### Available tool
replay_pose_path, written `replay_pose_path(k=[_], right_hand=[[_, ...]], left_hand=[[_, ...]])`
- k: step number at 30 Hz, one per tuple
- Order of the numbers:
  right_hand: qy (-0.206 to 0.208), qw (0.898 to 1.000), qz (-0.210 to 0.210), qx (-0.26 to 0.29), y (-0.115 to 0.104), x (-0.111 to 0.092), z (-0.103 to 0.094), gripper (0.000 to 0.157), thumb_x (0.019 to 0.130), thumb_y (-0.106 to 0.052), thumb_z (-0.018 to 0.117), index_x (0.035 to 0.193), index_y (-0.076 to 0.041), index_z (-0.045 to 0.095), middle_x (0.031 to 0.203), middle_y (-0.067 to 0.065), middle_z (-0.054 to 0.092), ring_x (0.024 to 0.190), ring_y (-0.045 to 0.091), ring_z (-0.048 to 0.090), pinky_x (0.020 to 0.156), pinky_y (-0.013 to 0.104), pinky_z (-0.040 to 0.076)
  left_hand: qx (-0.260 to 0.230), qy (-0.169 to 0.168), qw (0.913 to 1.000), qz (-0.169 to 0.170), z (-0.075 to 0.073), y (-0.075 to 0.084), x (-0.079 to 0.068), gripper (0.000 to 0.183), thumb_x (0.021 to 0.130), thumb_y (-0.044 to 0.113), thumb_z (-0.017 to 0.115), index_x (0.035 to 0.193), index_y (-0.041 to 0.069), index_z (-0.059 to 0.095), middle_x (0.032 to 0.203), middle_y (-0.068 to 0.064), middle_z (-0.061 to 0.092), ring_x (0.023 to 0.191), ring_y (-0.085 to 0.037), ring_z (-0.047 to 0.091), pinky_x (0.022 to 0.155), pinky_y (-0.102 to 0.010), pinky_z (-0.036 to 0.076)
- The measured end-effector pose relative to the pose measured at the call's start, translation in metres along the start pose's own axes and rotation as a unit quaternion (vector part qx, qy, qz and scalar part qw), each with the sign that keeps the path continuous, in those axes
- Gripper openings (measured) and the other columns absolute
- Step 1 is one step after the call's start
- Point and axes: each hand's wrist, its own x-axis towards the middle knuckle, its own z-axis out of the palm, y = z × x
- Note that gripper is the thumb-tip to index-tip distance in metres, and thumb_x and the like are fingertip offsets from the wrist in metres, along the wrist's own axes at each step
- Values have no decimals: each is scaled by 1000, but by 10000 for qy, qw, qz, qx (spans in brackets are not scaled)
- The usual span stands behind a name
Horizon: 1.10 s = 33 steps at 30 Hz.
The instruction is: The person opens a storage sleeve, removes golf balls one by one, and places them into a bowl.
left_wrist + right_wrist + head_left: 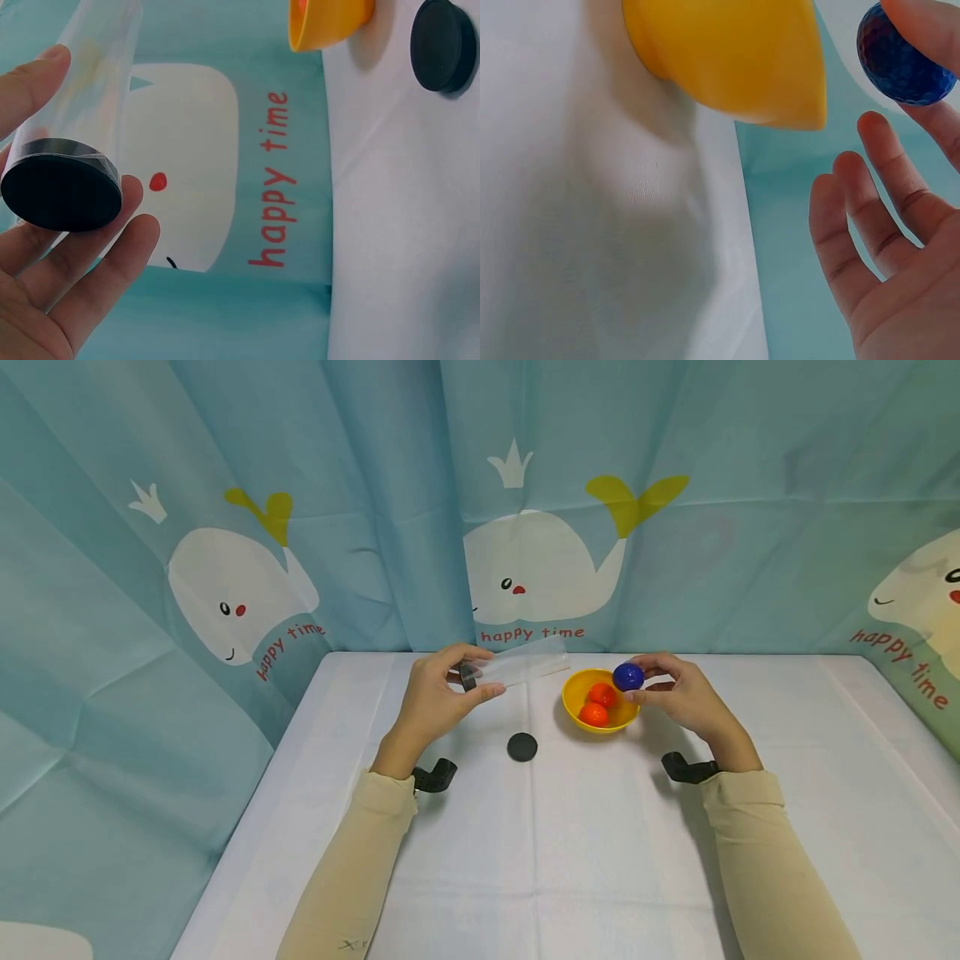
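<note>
My left hand (pixel 438 693) holds a clear plastic tube (pixel 528 662) near its left end, thumb on one side and fingers on the other. A black cap (pixel 61 193) covers that end; the tube's other end points right and slightly up, near the yellow bowl (pixel 572 703). Two orange balls, one (pixel 602 695) behind the other (pixel 593 716), lie in the bowl. Just above the bowl's right rim, my right hand (pixel 690 697) pinches a dimpled blue ball (pixel 901 60) between thumb and index finger. Its remaining fingers are spread apart from the ball.
A loose black cap (pixel 522 747) lies flat on the white-covered table (pixel 480 852), to the front left of the bowl. Behind the table hangs a blue curtain (pixel 405 510) printed with whales. Black wrist mounts (pixel 435 775) stick out inward from both wrists.
</note>
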Motion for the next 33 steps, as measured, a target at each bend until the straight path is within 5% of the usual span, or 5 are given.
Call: replay_pose_path(k=[7, 17, 27, 33], right_hand=[[-221, 9995, 200, -42, 2, -1, -2, 47, 91, -20, 80, 133, -7, 64, 116, -10, 63, 109, 12, 54, 87, 12, 49], [-743, 9959, 413, -303, 5, -1, -3, 47, 93, -24, 75, 136, -7, 62, 133, 10, 60, 119, 21, 51, 97, 28, 47], [-1085, 9913, 701, -241, 9, -2, -1, 50, 93, -25, 74, 136, -5, 58, 137, 18, 54, 126, 36, 50, 102, 47, 45], [-1077, 9912, 760, -156, 9, -2, 0, 47, 94, -29, 74, 133, -7, 59, 141, 15, 54, 128, 34, 48, 99, 41, 46]], left_hand=[[143, 6, 9999, -53, 0, 0, 0, 39, 81, 25, 89, 115, 15, 72, 98, -3, 74, 79, -13, 68, 76, -32, 59], [196, 13, 9998, -102, 1, -2, -1, 39, 84, 26, 87, 117, 14, 69, 105, -4, 73, 80, -14, 67, 76, -33, 59], [58, -115, 9973, -729, 4, -6, -2, 38, 89, 34, 81, 117, 15, 62, 115, -6, 69, 80, -19, 62, 72, -34, 52], [-369, -23, 9929, -1133, 6, -8, -1, 36, 90, 36, 80, 114, 17, 61, 111, -6, 66, 87, -23, 64, 70, -36, 52]])
